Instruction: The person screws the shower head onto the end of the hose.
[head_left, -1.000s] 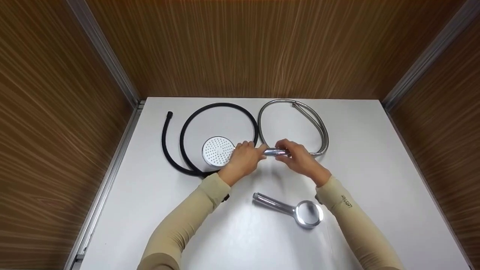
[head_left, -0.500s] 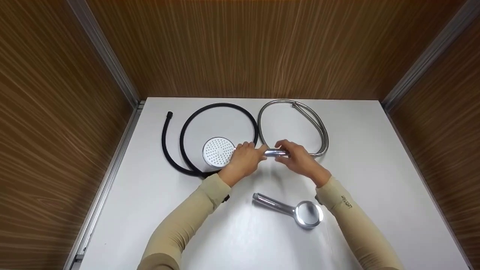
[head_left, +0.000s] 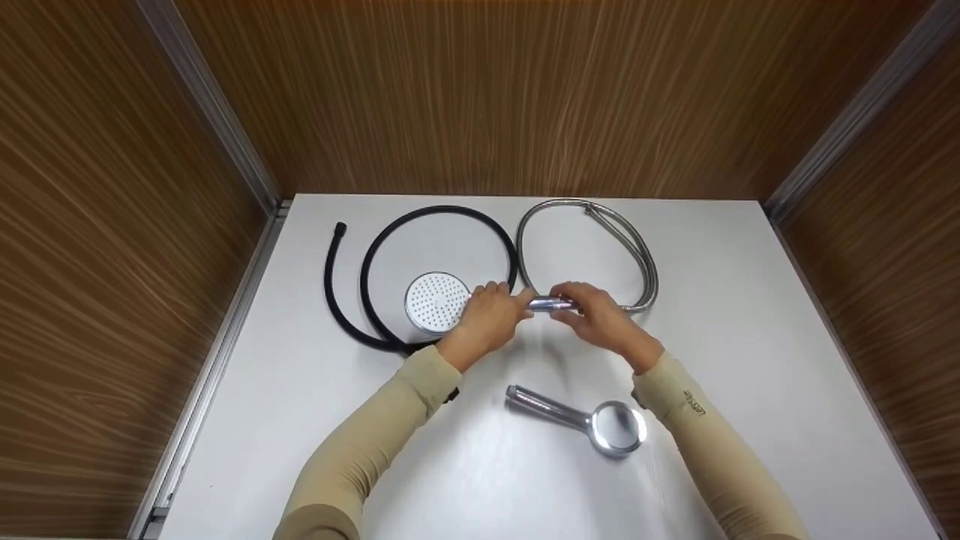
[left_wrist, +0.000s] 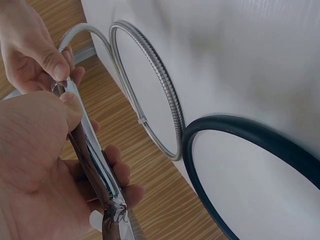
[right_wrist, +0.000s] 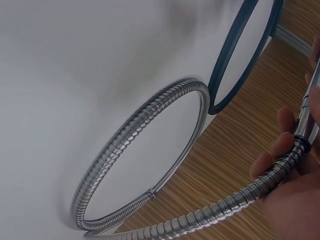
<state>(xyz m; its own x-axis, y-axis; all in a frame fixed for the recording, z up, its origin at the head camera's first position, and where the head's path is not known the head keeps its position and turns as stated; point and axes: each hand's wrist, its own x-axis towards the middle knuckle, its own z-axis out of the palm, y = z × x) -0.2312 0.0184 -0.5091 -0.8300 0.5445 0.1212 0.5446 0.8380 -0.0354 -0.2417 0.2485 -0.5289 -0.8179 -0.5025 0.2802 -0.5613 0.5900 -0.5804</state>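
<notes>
My left hand (head_left: 489,319) grips the chrome handle of a shower head (head_left: 437,302), whose round white dotted face points up. At the handle's other end, my right hand (head_left: 600,321) pinches the end of a metal shower hose (head_left: 651,277). In the left wrist view the handle (left_wrist: 92,152) lies across the left palm, and the right fingers (left_wrist: 54,65) meet its tip. The right wrist view has the ribbed hose (right_wrist: 220,215) running up to the handle between curled fingers. How far the hose end is joined to the handle cannot be made out.
A second chrome shower head (head_left: 551,412) lies nearer the person on the white table (head_left: 450,480). A black hose (head_left: 364,262) is coiled at the left, passing behind the held shower head. Wood-patterned panels (head_left: 480,97) enclose the back and sides.
Both hands keep their places and grips. The shower head and the right fingertips shift only very slightly.
</notes>
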